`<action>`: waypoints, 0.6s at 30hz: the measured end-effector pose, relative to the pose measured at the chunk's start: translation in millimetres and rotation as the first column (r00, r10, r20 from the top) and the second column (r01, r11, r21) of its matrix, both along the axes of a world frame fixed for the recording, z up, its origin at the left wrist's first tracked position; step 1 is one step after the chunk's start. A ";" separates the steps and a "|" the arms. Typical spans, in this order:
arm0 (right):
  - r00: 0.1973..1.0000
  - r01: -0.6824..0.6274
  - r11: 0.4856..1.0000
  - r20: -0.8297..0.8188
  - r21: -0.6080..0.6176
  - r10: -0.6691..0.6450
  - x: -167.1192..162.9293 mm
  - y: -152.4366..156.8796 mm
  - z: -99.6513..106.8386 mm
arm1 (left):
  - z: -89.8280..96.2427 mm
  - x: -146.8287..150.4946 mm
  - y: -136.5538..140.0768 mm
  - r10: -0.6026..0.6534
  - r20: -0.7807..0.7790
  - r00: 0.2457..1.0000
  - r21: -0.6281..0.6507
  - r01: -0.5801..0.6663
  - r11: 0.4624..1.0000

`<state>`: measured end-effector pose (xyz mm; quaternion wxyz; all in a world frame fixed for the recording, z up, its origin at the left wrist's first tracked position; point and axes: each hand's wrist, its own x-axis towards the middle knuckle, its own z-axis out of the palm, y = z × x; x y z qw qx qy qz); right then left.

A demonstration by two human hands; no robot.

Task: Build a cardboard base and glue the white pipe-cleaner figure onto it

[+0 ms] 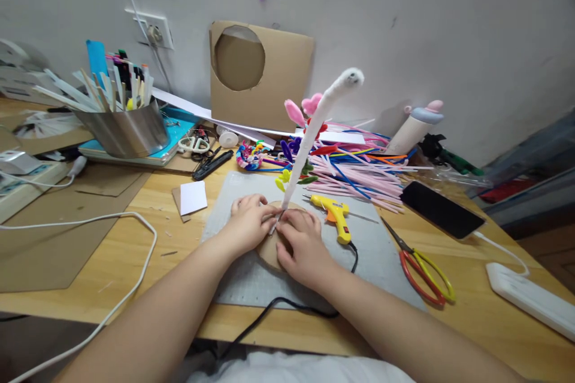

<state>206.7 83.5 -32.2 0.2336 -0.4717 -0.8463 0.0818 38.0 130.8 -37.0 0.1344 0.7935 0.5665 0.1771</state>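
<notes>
A tall white fuzzy stem (pixel 306 140), curved over at its top, stands tilted on a round cardboard disc (pixel 267 253). My left hand (pixel 249 221) is closed at the foot of the stem, with thumb and fingers pressed in from the left. From the right, my right hand (pixel 303 242) pinches the same foot, its lower fingers curled over the disc. The exact contact between the fingertips is partly hidden. Behind the stem show pink, red, purple, yellow and green fuzzy petals (pixel 294 112). A yellow hot glue gun (pixel 335 212) lies just right of my right hand.
A grey cutting mat (pixel 233 293) lies under the work. Scissors (pixel 424 269), a phone (pixel 442 209) and a white power strip (pixel 530 296) are at the right. Pink pipe cleaners (pixel 359 173) lie behind. A metal pot (pixel 128 128) of sticks stands left; a black cord (pixel 269 308) crosses the front.
</notes>
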 end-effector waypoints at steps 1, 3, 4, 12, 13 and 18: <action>1.000 -0.009 1.000 -0.013 0.001 0.009 0.3 -0.4 -0.4 | 0.2 -0.3 -0.1 -0.003 0.000 1.000 0.000 0.003 1.000; 0.999 -0.004 1.000 -0.040 0.002 0.004 0.6 -1.1 -2.4 | 0.5 -1.0 0.0 -0.014 -0.003 1.000 0.001 0.014 1.000; 0.998 0.014 1.000 -0.054 0.003 -0.014 0.4 -1.4 -3.9 | 0.7 -1.4 0.2 -0.017 -0.004 1.000 0.001 0.017 1.000; 0.984 0.161 0.986 0.068 0.031 -0.163 -2.7 -2.1 -10.1 | 1.0 -2.0 1.0 -0.013 -0.017 1.000 0.014 0.014 1.000; 0.987 0.136 0.990 0.086 0.029 -0.138 -2.5 -2.1 -9.0 | 0.9 -1.8 0.8 -0.011 -0.019 1.000 0.015 0.011 1.000; 0.995 0.064 0.998 0.072 0.015 -0.065 -3.0 -1.5 -2.4 | 1.1 -0.6 -0.1 -0.003 -0.024 1.000 0.020 0.003 1.000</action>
